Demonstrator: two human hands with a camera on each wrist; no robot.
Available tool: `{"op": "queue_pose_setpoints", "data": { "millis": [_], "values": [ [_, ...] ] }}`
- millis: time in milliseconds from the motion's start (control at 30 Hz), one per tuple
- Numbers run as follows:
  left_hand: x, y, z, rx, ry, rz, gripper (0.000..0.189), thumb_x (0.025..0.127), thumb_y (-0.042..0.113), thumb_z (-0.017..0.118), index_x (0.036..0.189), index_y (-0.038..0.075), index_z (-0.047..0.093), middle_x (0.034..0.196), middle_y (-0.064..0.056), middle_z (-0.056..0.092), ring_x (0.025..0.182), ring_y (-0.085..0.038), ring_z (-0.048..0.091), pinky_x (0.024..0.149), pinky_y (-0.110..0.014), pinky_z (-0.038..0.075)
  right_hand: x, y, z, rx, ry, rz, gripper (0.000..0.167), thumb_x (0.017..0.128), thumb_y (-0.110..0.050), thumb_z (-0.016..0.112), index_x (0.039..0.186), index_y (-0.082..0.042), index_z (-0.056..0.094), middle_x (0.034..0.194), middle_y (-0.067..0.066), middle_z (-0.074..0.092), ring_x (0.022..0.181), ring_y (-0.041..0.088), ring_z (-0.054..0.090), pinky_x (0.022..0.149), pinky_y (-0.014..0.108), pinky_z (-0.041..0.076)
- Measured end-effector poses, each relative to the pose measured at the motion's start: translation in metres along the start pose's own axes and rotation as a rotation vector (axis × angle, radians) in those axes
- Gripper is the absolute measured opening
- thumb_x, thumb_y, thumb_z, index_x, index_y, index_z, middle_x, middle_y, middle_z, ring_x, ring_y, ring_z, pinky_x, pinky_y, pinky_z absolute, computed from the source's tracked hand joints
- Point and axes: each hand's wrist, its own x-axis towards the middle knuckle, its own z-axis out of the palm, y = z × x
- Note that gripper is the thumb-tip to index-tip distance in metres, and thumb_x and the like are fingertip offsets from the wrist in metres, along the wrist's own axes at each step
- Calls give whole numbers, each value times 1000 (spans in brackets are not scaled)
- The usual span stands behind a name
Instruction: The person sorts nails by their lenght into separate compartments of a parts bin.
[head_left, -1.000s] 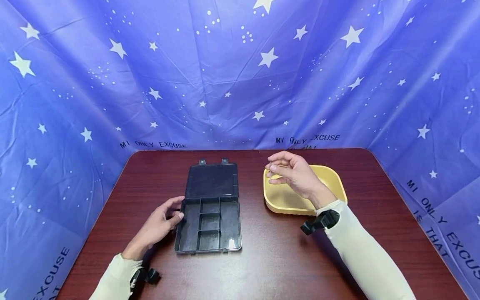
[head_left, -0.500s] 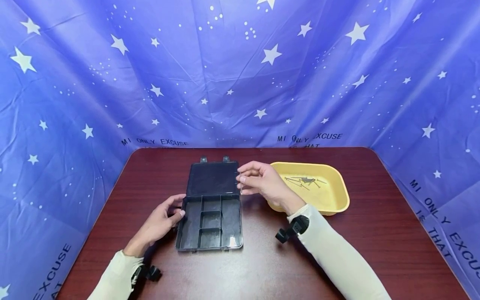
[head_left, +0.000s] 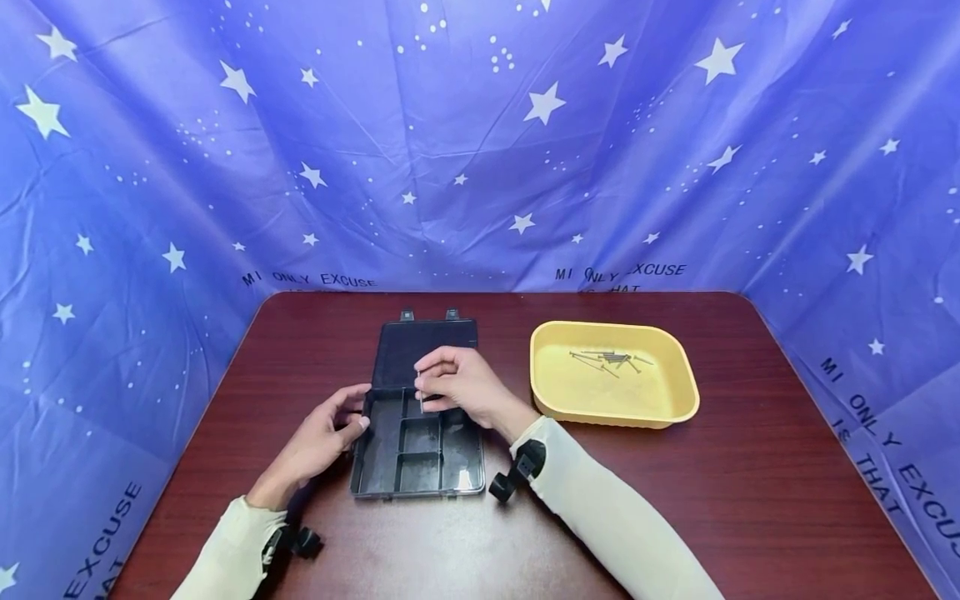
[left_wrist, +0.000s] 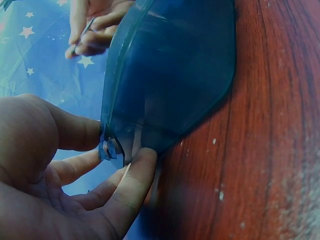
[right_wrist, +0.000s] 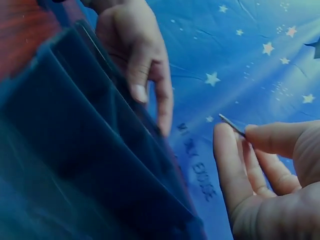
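A black plastic compartment box (head_left: 380, 458) lies on the table with its lid (head_left: 423, 337) folded back. My left hand (head_left: 311, 446) grips the box's left edge near the hinge; in the left wrist view its thumb and fingers pinch the corner. Over the upper middle of the box, my right hand (head_left: 468, 387) pinches a thin metal nail (head_left: 421, 397) between thumb and fingers. The nail stands roughly upright in the head view, and its tip (right_wrist: 221, 116) shows past the fingers in the right wrist view. That hand hides part of the upper compartments.
To the right stands a yellow plastic basin (head_left: 615, 414) with several loose nails (head_left: 615, 359) on its bottom. The dark red wooden table (head_left: 420, 550) runs back to a blue curtain (head_left: 450, 125) with white stars, which surrounds it on three sides.
My right hand has moved left with the nail, from over the yellow basin to over the compartment box. The nails in the basin have come into view. My left hand keeps its grip on the box.
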Motion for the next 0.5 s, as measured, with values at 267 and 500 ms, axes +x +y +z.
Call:
{"op": "queue_pose_setpoints", "data": {
  "millis": [267,500],
  "values": [
    [1,-1,-1,-27,-7,-6,55,104,4,64,155,7,45,136,-27,60,91,-19,62,63,-27,50,10,21,25,-61,19,69,36,91,11,72,125,18,61,87,7,73,74,15,74,73,33,65],
    [1,-1,-1,-22,-8,-2,55,104,5,64,156,7,45,138,-27,60,99,-20,64,65,-27,52,15,30,32,-66,54,105,32,89,13,74,119,18,65,82,7,72,70,15,73,70,29,64]
  ]
}}
